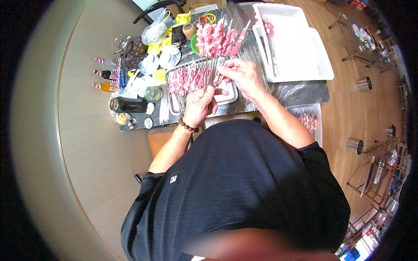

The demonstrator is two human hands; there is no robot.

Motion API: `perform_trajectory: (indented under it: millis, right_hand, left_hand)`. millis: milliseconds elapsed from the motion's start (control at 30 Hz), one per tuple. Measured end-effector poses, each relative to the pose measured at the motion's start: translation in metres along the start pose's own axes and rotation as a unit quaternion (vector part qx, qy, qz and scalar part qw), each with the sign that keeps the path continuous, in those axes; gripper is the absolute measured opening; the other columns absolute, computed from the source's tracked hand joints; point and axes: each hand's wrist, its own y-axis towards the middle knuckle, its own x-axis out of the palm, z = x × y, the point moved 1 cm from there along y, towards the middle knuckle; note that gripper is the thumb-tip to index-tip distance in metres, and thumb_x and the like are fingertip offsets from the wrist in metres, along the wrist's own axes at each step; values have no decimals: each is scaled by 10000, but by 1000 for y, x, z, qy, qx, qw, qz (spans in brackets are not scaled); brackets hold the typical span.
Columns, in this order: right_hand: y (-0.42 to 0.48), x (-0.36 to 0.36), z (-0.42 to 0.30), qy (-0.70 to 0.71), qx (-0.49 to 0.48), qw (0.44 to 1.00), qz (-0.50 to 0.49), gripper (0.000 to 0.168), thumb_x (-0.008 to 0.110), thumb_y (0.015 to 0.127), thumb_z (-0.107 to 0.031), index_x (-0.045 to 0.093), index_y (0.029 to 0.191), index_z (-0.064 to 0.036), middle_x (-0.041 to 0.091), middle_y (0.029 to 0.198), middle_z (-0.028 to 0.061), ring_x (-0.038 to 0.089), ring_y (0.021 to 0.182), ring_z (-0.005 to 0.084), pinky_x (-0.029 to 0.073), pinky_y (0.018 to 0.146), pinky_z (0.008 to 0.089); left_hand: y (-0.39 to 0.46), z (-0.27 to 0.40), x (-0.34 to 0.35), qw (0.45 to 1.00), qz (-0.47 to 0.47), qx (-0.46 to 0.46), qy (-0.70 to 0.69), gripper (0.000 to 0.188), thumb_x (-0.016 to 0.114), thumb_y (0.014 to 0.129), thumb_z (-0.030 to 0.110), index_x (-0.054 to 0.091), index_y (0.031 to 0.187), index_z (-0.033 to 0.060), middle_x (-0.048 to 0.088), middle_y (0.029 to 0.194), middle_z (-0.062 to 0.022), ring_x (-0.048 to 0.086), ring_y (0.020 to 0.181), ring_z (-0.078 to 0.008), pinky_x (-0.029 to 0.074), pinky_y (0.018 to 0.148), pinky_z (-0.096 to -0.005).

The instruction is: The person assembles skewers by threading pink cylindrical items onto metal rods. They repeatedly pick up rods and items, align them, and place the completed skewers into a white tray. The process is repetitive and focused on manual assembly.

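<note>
My left hand (200, 105), with a brown bead bracelet at the wrist, grips the metal shafts of a bundle of raw meat skewers (212, 39). Their pink meat ends fan out upward, away from me. My right hand (243, 73) pinches the shaft of a skewer at the bundle's right side between thumb and fingers. Under my hands lies a white tray (232, 95); on its left part are more meat skewers (187, 80) in a row. Bare metal skewers (253, 53) lie on the dark marbled table (298, 91) to the right of the tray.
White plastic bins (290, 42) stand at the right, with a few meat skewers (269, 29) inside. Another bin with skewers (307, 120) sits lower right. A glass jar (152, 94), a black flask (129, 105), bottles (106, 75), a plastic bag (155, 30) and scissors (210, 18) crowd the left and back.
</note>
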Motion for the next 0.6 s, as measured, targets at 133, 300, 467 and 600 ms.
perform_trajectory:
  millis: [133, 300, 467, 600]
  right_hand:
    - [2, -8, 1, 18, 13, 999, -26, 166, 792, 979, -148, 763, 1001, 14, 777, 898, 68, 715, 796, 99, 566, 690, 267]
    - [-1, 10, 3, 114, 91, 989, -23, 200, 805, 966, -153, 746, 1024, 29, 761, 836, 90, 712, 701, 118, 566, 583, 287]
    - [12, -8, 22, 94, 31, 993, -59, 151, 727, 1006, -87, 748, 1065, 51, 765, 891, 119, 734, 742, 188, 590, 619, 316]
    - [7, -2, 2, 194, 72, 973, -106, 202, 723, 1029, -118, 743, 1127, 58, 766, 1023, 115, 733, 913, 179, 586, 837, 332]
  left_hand:
    - [-1, 10, 10, 999, 23, 1, -41, 445, 534, 1149, 400, 770, 1251, 37, 783, 932, -39, 549, 538, -70, 428, 510, -226]
    - [10, -8, 0, 992, -5, 33, 124, 405, 562, 1140, 361, 750, 1308, 44, 788, 915, -34, 583, 526, -78, 453, 492, -240]
    - [9, -3, -1, 998, 19, -14, 53, 414, 567, 1140, 389, 784, 1135, 36, 725, 747, -30, 420, 486, -35, 331, 465, -225]
    - [2, 2, -6, 999, -1, -43, 26, 434, 568, 1137, 390, 810, 1059, 38, 658, 681, 13, 429, 516, -30, 301, 476, -231]
